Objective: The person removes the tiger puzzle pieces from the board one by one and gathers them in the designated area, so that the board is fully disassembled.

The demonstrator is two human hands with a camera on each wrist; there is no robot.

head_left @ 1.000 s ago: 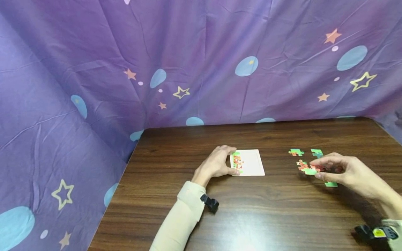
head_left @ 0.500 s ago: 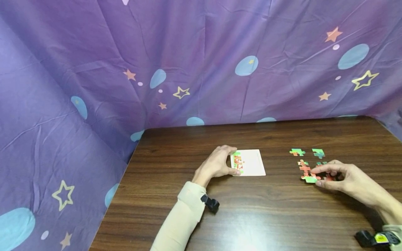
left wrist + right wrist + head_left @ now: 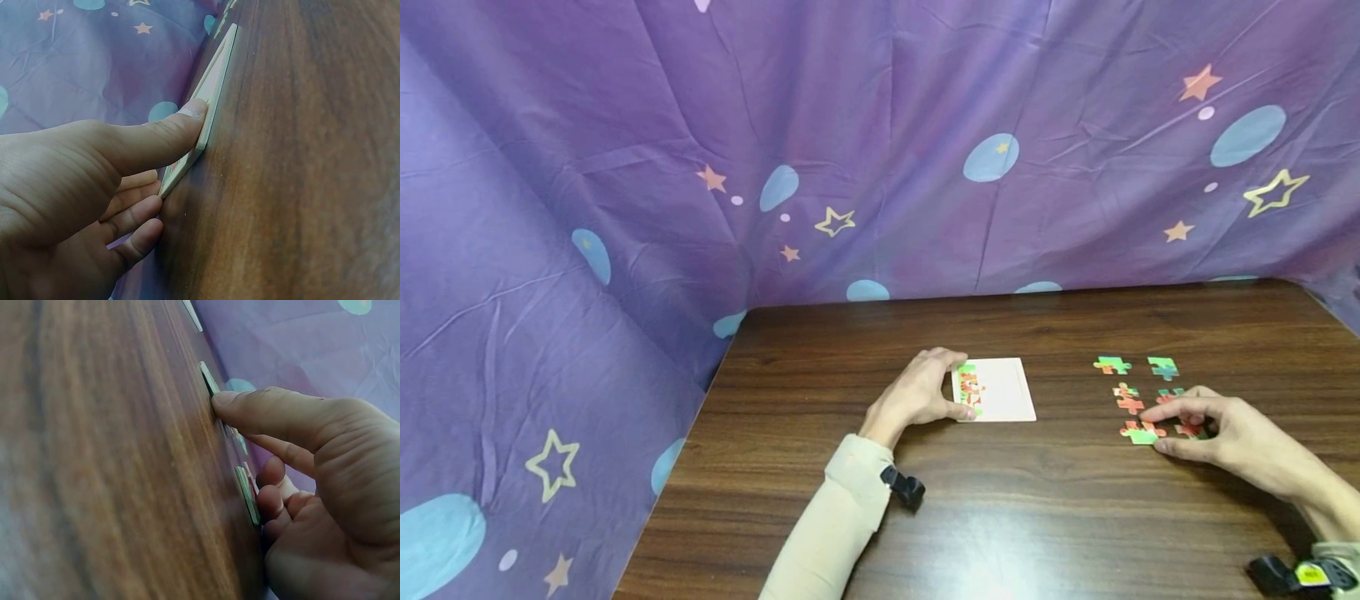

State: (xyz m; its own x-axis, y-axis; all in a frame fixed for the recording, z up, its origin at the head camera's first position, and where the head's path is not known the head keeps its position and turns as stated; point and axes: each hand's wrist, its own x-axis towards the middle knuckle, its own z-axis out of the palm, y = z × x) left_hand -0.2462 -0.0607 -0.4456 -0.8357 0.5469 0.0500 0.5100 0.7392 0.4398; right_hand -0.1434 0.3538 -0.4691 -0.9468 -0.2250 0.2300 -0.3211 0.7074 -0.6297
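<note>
My left hand [image 3: 919,388] grips the left side of a square white puzzle tray [image 3: 1006,392], thumb over its near edge and fingers along the far left. A strip of joined red and green pieces [image 3: 970,388] fills the tray's left side. On the right, my right hand [image 3: 1225,425] pinches a red and green jigsaw piece [image 3: 1141,433] between thumb and forefinger, low over the table. In the right wrist view the thumb meets the piece's edge [image 3: 209,378]. Its other fingers are curled above more pieces, partly hiding a red one [image 3: 1189,431].
Loose jigsaw pieces lie around the right hand: a green and orange one [image 3: 1112,365], a green and blue one [image 3: 1163,367], a red one [image 3: 1128,399] and others. The brown wooden table [image 3: 1045,500] ends at a purple curtain [image 3: 880,167] behind and to the left.
My right hand has brought the pinched piece down toward me, away from the red piece it overlapped, now showing apart from it. The left hand has stayed on the tray.
</note>
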